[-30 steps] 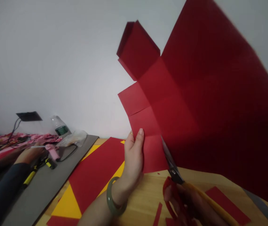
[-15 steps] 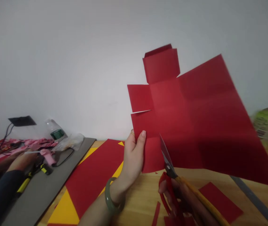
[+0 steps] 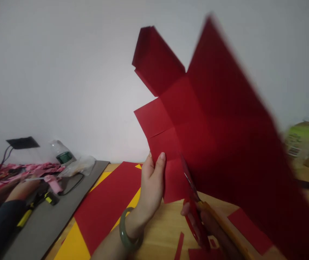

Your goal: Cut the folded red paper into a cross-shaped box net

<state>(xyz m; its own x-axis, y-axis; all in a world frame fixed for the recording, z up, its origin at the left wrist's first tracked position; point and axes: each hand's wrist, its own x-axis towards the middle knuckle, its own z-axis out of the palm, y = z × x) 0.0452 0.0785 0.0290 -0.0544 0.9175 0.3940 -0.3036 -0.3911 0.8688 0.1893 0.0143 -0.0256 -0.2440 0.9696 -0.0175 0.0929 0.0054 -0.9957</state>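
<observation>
A large red card sheet [image 3: 194,126], creased and cut into flaps, is held up in front of the wall. My left hand [image 3: 153,180], a green bangle on its wrist, pinches the sheet's lower left edge between thumb and fingers. Red-handled scissors [image 3: 191,180] are in my right hand [image 3: 208,220], fingers in the loops. Their blades point up at the sheet's lower part, along a crease beside the left flaps. A long yellow stick-like item [image 3: 232,234] lies along the right hand; its kind is unclear. A slit separates two left flaps.
Red and yellow sheets [image 3: 111,202] lie left of my hands, beside a grey board [image 3: 43,220]. Red scraps [image 3: 249,231] rest on the wooden table. A green-labelled jar [image 3: 304,139] stands right. Another person's arm [image 3: 10,213] works at far left near pink material and a bottle [image 3: 62,151].
The red sheet has tilted, its top swinging up and left and its right side bending down toward me. The slit between the left flaps looks narrower. Both hands stay nearly in place.
</observation>
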